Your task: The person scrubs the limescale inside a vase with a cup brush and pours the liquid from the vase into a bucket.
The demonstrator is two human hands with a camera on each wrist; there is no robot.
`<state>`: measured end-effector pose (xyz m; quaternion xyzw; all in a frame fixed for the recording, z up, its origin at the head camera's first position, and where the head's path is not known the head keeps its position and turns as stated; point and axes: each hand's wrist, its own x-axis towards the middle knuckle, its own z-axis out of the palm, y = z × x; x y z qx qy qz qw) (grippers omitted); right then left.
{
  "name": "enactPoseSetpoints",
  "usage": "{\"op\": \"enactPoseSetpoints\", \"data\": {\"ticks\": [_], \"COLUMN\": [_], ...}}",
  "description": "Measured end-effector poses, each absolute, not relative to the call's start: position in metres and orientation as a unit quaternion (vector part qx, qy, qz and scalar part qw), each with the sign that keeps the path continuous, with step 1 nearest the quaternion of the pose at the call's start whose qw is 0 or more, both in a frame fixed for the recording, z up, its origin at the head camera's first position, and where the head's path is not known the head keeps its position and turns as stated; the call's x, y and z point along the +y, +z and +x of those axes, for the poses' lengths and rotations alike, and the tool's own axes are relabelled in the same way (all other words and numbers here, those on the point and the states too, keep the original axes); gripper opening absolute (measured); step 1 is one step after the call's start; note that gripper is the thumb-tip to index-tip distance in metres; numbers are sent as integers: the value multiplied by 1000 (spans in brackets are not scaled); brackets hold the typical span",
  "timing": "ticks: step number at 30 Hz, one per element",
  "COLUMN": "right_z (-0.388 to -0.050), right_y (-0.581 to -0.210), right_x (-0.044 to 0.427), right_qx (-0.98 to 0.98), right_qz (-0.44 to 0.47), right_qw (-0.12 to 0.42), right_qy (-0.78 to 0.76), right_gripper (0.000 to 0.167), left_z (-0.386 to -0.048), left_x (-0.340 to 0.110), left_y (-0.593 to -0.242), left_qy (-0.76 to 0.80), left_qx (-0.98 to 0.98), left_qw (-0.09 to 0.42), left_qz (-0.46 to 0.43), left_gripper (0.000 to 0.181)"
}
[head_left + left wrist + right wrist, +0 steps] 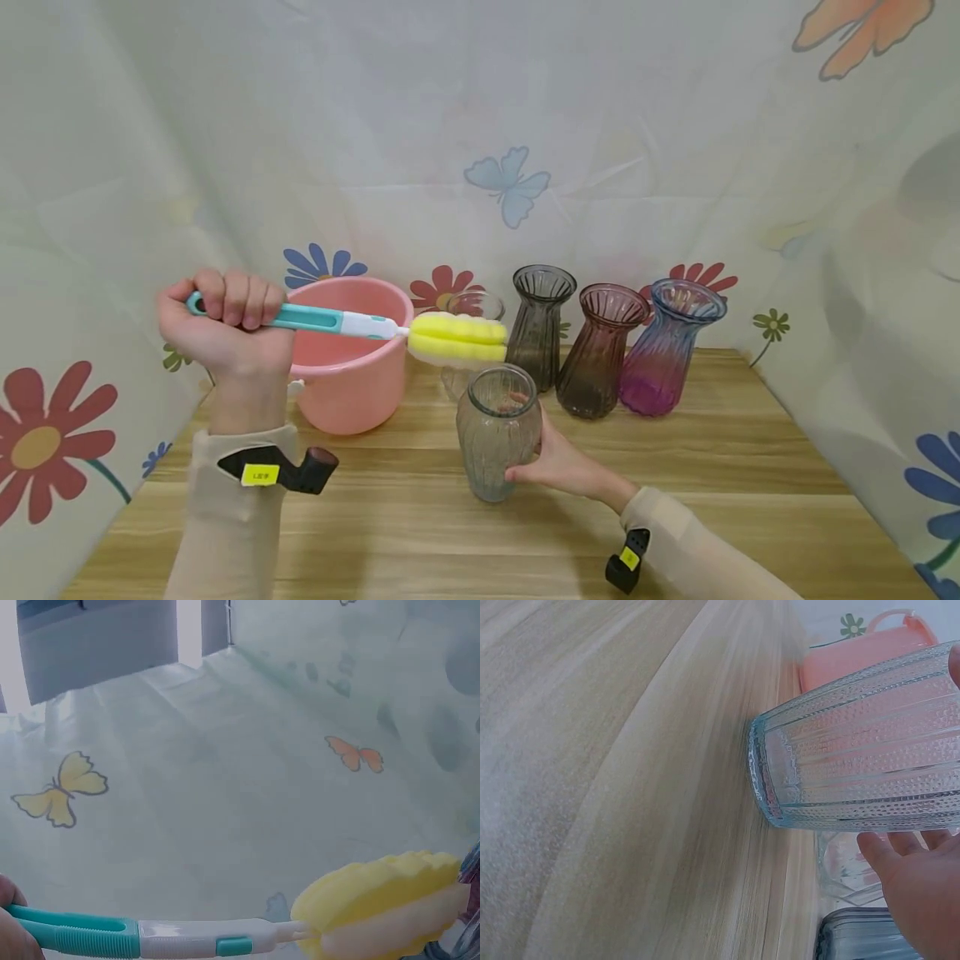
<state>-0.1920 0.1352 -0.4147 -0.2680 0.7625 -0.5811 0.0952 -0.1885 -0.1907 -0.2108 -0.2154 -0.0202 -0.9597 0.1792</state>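
Note:
My left hand grips the teal handle of a sponge bottle brush, held raised and nearly level. Its yellow and white sponge head points right, above and just behind the mouth of a clear ribbed glass vase. The left wrist view shows the brush along the bottom, with a little of the hand at its handle. My right hand holds the vase upright from its right side, thumb in front. In the right wrist view the vase lies sideways; whether its base touches the table is unclear.
A pink bucket stands behind the brush at the left. Another clear glass vase is partly hidden by the sponge. To its right stand a grey vase, a brownish-red vase and a blue-pink vase on the wooden table.

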Motion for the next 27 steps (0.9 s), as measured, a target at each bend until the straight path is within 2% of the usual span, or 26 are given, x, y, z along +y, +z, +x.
{"op": "enactPoseSetpoints", "data": {"ticks": [8,14,21,27], "right_z": [-191,-191,-191,-190], "right_y": [-414,-415,-415,-415], "right_x": [136,136,136,136], "right_qx": [773,773,774,780], "right_qz": [-265,-260,-266,-261], "right_qw": [101,104,91,93], "right_qy": [-567,-568,-567,-561], "right_gripper": [107,110,110,109], "left_z": [-197,-199,-200,-203], "left_x": [-171,-159,-126,-90], "left_y": [-223,-206,-179,-178], "left_qy": [-965,-941,-871,-846], "left_qx": [-82,-183,-352,-388], "left_qw": [124,66,46,-24], "left_qz": [-217,-276,-338,-364], "left_gripper": [32,34,31,31]}}
